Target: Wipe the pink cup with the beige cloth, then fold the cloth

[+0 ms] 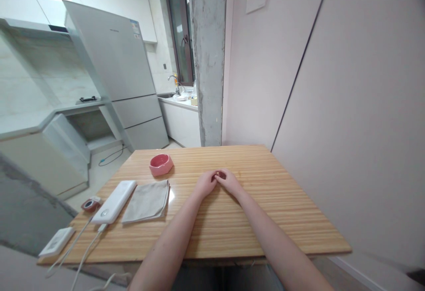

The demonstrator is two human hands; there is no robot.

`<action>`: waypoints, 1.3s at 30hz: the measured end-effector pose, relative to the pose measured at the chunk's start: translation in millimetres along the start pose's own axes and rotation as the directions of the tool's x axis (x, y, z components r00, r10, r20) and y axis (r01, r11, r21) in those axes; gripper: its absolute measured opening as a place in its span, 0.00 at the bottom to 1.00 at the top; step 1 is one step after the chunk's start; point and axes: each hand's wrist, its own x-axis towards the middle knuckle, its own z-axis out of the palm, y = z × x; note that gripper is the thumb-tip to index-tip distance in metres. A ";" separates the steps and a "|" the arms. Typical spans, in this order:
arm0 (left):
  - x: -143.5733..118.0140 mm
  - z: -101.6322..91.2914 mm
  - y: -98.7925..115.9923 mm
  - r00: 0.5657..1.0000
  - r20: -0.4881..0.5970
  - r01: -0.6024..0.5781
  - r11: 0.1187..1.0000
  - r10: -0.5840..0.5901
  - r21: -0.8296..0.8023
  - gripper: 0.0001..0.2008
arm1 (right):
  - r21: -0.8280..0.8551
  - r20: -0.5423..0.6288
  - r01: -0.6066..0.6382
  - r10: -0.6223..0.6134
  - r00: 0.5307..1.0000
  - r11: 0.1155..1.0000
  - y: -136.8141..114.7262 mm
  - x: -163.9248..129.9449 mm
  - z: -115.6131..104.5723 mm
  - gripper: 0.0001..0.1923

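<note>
Both hands meet near the middle of the wooden table, the left hand and the right hand touching at the fingertips, with one small dark red object pinched between them. Only a sliver of it shows past the fingers, so its shape, its long axis and the way it points cannot be told. Both hands are curled in on it, the left from the left side and the right from the right, and each seems to have a fingertip hold, though how firm the hold is cannot be told. The forearms run from the near edge of the table and converge toward the far side. To the left and a little farther off stands one pink bowl, upright, open side up. Nearer, left of the hands, lies one folded grey cloth, flat, and just beside it on the left one white power bank, its long axis running from near left to far right, with two white cables trailing off the near edge. One small round red item sits at the left edge, and one flat white device lies at the near left corner.
</note>
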 end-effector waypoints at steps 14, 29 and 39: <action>0.7 -3.9 3.3 1.000 0.015 0.001 1.000 -0.001 -0.013 0.18 | -0.051 0.005 -0.001 0.001 1.000 0.999 3.8 1.5 1.2 0.11; 2.0 1.0 -0.3 1.000 -0.022 0.005 0.998 -0.007 -0.063 0.15 | -0.017 -0.010 0.024 -0.024 1.000 1.000 2.8 1.4 1.3 0.12; -11.8 -70.8 -24.9 0.743 -0.657 0.328 0.925 -0.126 0.193 0.21 | 0.045 -0.353 -0.050 0.062 0.933 0.998 19.6 9.9 -10.7 0.16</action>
